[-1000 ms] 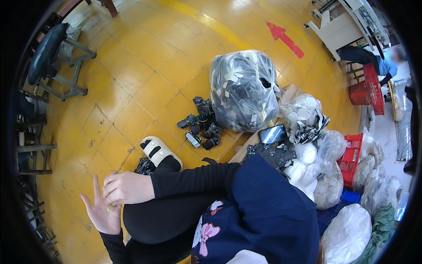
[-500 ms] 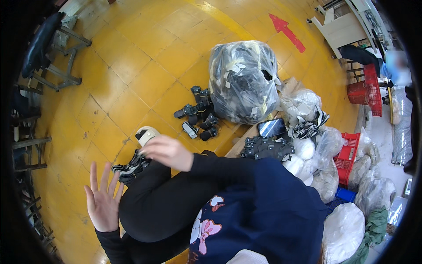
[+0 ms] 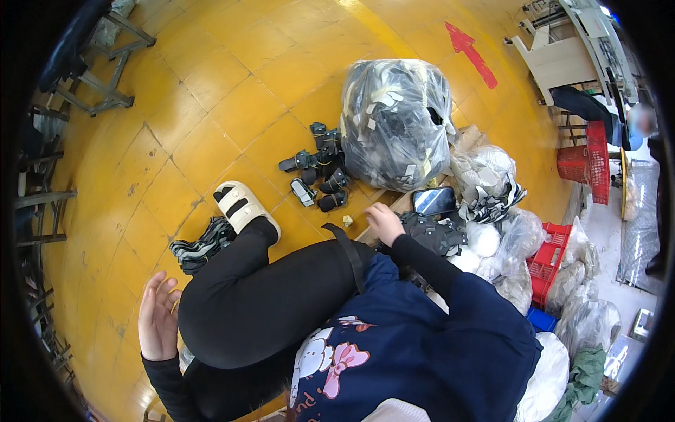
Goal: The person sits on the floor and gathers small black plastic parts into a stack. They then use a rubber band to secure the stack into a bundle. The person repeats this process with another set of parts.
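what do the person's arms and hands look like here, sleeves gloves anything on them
Both arms are covered to the wrist by snug black long sleeves, plain with no visible markings. The left hand and the right hand are bare: no gloves, and no rings, watch or bands can be made out. The black sleeves come out from under a dark navy top with a pink and white cartoon print on its front.

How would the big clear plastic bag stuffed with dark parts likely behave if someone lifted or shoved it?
The plastic bag bulges full of dark pieces, so it is probably heavy for its size. Its thin, crinkled film looks slippery and might tear if gripped at one spot. It sits broad and slumped on the floor, so a push would likely make it drag or sag, not roll.
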### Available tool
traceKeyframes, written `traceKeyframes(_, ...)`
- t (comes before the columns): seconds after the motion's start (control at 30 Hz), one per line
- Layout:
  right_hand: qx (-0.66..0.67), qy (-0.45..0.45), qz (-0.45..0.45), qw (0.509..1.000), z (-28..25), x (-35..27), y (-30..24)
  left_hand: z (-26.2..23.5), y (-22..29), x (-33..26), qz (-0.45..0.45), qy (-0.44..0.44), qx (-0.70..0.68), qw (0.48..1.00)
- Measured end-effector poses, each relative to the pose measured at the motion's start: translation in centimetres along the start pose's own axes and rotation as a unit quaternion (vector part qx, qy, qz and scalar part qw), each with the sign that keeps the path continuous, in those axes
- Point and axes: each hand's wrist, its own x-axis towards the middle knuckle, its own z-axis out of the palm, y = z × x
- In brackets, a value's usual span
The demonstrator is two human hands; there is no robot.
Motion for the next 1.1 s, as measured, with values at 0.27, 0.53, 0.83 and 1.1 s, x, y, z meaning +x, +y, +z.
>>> traceKeyframes(0.27,-0.207,-0.314,0.077,0.923,12.1,3.7,2.6,0.9,0.9,-1.1,0.031,-0.015,0.035,0.999)
traceKeyframes(0.53,0.06,-0.012,0.005,0.998,5.3,1.7,3.5,0.1,0.7,-0.9,0.022,-0.019,0.018,0.999)
traceKeyframes(0.83,-0.067,0.328,0.119,0.935,-9.5,-4.1,9.1,-1.0,0.6,-0.2,0.017,-0.027,-0.017,0.999)
traceKeyframes(1.1,-0.141,0.237,0.37,0.887,-5.0,-2.3,16.8,-1.2,0.4,-0.9,0.034,-0.016,-0.014,0.999)
